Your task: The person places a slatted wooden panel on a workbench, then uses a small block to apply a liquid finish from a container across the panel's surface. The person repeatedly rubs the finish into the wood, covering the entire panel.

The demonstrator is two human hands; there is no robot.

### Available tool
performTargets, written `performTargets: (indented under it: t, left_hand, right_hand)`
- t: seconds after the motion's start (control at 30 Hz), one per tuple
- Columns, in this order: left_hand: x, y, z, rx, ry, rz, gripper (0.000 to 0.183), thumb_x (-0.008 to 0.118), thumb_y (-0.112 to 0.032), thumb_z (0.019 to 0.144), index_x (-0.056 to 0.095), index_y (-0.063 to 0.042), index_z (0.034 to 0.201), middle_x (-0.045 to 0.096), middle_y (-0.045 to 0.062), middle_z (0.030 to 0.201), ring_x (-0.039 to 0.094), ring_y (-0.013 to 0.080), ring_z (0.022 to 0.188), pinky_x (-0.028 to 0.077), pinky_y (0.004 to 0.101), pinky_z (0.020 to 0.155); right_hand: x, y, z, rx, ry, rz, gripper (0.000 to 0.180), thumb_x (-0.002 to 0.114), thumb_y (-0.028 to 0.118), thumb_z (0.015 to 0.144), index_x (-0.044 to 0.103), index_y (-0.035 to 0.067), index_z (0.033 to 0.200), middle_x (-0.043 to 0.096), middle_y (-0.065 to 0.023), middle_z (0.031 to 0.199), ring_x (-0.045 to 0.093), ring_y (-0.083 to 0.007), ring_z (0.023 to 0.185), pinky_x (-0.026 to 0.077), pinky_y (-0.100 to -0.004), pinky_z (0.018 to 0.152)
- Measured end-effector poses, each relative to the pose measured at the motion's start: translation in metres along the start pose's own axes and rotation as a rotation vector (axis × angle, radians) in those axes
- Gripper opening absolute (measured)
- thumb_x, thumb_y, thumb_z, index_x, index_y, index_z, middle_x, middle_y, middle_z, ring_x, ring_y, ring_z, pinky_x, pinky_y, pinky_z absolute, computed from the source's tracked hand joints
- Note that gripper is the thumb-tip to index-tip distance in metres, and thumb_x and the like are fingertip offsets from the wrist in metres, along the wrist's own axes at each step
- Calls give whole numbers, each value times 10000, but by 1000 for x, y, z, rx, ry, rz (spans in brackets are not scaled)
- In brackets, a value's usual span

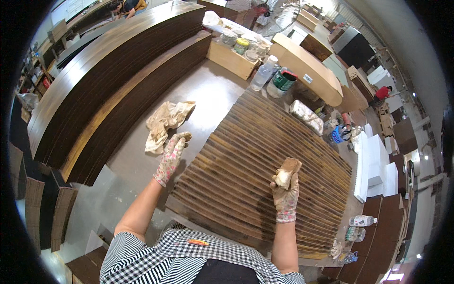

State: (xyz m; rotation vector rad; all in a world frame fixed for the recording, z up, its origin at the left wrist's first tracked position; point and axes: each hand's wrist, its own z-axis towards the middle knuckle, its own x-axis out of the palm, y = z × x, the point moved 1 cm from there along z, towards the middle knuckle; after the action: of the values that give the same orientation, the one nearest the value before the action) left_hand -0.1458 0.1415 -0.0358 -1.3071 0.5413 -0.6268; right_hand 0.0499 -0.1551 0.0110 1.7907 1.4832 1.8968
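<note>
In the head view my right hand, in a stained floral glove, is shut on a small brown and whitish block, possibly a sanding block. It is above a row of narrow brown wooden strips lying side by side on the work table. My left hand, also in a floral glove, holds nothing, its fingers partly bent. It hovers left of the strips, just below a crumpled, stained cloth on the table.
Tall stacks of dark panels border the table's left. Along the far side stand a wooden box of tins, a plastic bottle and a green tin. Water bottles lie at right. A fan and other people are farther off.
</note>
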Motion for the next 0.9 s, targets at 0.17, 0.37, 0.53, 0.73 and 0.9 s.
performTargets:
  t: [0.17,0.37,0.53,0.73,0.9]
  left_hand:
    - [23,33,64,159,123,155,394,401,-316,1001,511,-27,1245,564,116,1203,531,224,1129,428,364,971]
    - [74,76,183,31,156,168,348,440,-254,987,540,-32,1237,586,121,1197,540,204,1148,417,320,983]
    - [124,109,252,91,114,322,302,471,-154,959,540,-65,1240,596,133,1170,576,234,1089,456,340,930]
    - [136,123,255,286,100,709,304,511,-149,889,581,-72,1175,605,140,1033,555,307,1012,439,404,904]
    - [133,118,256,286,70,666,271,530,-133,887,579,-93,1150,629,121,1017,579,296,994,453,402,884]
  right_hand:
    - [-11,30,51,-210,22,-301,367,540,255,923,499,44,1220,595,-99,1046,635,-231,866,530,-332,639]
    - [-12,32,148,-388,34,-740,545,595,158,904,383,-4,1379,479,-112,1331,490,-198,1191,400,-332,1002]
    - [13,13,243,-669,141,-1237,521,645,132,868,450,-15,1328,532,-150,1276,513,-231,1165,386,-336,1006]
    - [51,-21,316,-929,283,-1634,514,672,157,797,520,89,1283,589,-149,1102,557,-319,1005,446,-408,887]
    - [74,-56,345,-927,220,-1833,516,691,230,771,553,119,1256,594,-102,1106,554,-292,1005,437,-418,874]
